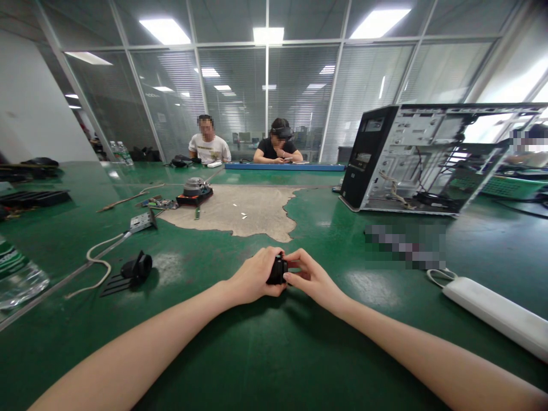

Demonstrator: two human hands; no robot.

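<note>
One black device (277, 272) is held at the centre of the frame. The left hand (253, 277) curls around it, apparently to steady it; the right hand (312, 278), fingers bent nearly closed, pinches its right side, presumably for precise control. Outward: one pronged black part (133, 270) at left; one open computer case (367, 158) at upper right.

An open computer case (371, 157) is standing on the right of the green table (214, 371), and a white power strip (496, 311) is lying nearer on the same side. On the left, a clear bottle (19, 274) is showing at the edge of view, and a pale cord (92, 251) is curling nearby. Beyond a ragged tan patch (257, 208), two people (209, 149) are sitting before glass panels (233, 91).
</note>
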